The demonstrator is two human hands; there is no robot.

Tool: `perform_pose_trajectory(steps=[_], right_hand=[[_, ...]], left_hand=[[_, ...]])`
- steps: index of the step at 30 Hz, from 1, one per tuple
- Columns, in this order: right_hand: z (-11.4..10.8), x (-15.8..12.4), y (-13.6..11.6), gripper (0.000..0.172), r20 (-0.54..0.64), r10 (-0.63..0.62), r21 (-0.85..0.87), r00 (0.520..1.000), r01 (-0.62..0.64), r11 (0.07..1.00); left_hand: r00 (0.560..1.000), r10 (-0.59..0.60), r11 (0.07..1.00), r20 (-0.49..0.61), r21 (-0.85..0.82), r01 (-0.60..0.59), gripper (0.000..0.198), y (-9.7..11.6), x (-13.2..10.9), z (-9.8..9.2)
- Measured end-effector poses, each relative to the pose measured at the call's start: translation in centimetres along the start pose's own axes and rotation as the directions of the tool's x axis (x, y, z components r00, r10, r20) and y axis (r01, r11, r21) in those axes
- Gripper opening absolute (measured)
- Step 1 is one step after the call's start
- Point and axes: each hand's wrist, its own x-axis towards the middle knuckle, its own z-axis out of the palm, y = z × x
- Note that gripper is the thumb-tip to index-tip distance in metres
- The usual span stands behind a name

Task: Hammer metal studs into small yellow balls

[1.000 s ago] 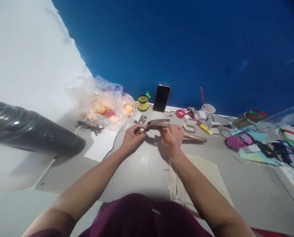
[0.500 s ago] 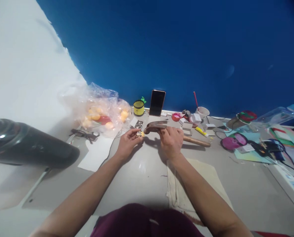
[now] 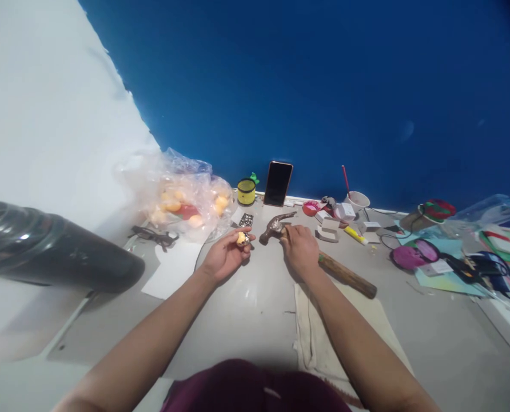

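My left hand (image 3: pixel 226 256) pinches a small yellow ball (image 3: pixel 241 239) studded with shiny bits, just over the table. A claw hammer (image 3: pixel 347 273) with a wooden handle is in my right hand (image 3: pixel 301 247), gripped close to its metal head. The head lies to the right of the ball, apart from it, and the handle slants down to the right. Behind my left fingertips is a small dark sheet with shiny silver pieces (image 3: pixel 246 220). White paper (image 3: pixel 168 269) lies left of my left hand. Under my right forearm is a folded cream cloth (image 3: pixel 369 323).
A clear plastic bag of yellow balls (image 3: pixel 182 200) sits at the back left, near glasses (image 3: pixel 154 236). A phone (image 3: pixel 278 183) leans on the blue wall beside a yellow cup (image 3: pixel 246 193). Rightward are a yellow tube (image 3: pixel 355 235), a paper cup (image 3: pixel 358 199) and cables. A dark cylinder (image 3: pixel 62 249) juts in from the left.
The hammer has turned in my right hand, its handle end swinging toward me. My left hand has rolled so its palm faces up more, with the ball still in its fingers.
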Motion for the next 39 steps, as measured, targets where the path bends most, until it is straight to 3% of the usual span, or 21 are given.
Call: perform_pose_trajectory(steps=[5, 10, 15, 20, 24, 27, 30, 32, 34, 36, 39], right_hand=[[0.8, 0.3, 0.4, 0.025, 0.023, 0.046, -0.037, 0.999, -0.045, 0.998], [1.7, 0.3, 0.8, 0.023, -0.122, 0.023, 0.028, 0.992, -0.019, 0.999], [2.0, 0.3, 0.7, 0.02, -0.288, -0.069, 0.167, 0.955, 0.121, 0.979], [1.9, 0.0, 0.2, 0.016, -0.365, -0.166, 0.26, 0.916, 0.272, 0.927], [2.0, -0.1, 0.0, 0.015, -0.383, -0.193, 0.273, 0.903, 0.31, 0.91], [2.2, 0.0, 0.0, 0.014, -0.394, -0.194, 0.283, 0.898, 0.32, 0.904], [2.3, 0.1, 0.1, 0.015, -0.395, -0.196, 0.303, 0.897, 0.329, 0.894], [2.3, 0.0, 0.0, 0.016, -0.381, -0.198, 0.323, 0.903, 0.33, 0.887], [2.1, 0.0, -0.1, 0.017, -0.353, -0.198, 0.342, 0.914, 0.324, 0.882], [1.9, 0.0, -0.2, 0.018, -0.319, -0.198, 0.356, 0.927, 0.311, 0.882], [1.7, 0.1, -0.3, 0.02, -0.274, -0.191, 0.374, 0.943, 0.287, 0.882]], left_hand=[[0.998, -0.062, 0.995, 0.016, -0.079, 0.063, 0.025, 0.4, 0.1, 0.0], [0.995, -0.104, 0.992, -0.006, -0.072, 0.103, 0.048, 0.3, 0.2, -0.2], [0.993, -0.111, 0.992, -0.03, -0.066, 0.109, 0.062, 0.0, 0.2, -0.1], [0.995, -0.094, 0.993, -0.033, -0.069, 0.092, 0.052, 0.0, 0.3, 0.0], [0.997, 0.041, 0.995, -0.065, 0.089, -0.035, 0.032, -0.2, 0.2, 0.0], [0.985, 0.154, 0.938, -0.073, 0.325, -0.123, 0.033, -0.2, 0.1, -0.2], [0.959, 0.253, 0.809, -0.126, 0.571, -0.138, 0.034, 0.5, 0.1, -0.4], [0.917, 0.378, 0.648, -0.129, 0.744, -0.163, 0.026, 1.3, 0.2, -0.3], [0.859, 0.51, 0.406, -0.034, 0.89, -0.206, 0.013, 2.2, 0.6, 0.1], [0.821, 0.56, 0.149, 0.116, 0.96, -0.238, 0.008, 3.0, 1.2, 0.8], [0.839, 0.484, -0.123, 0.247, 0.969, -0.215, 0.014, 3.8, 2.6, 2.1]])
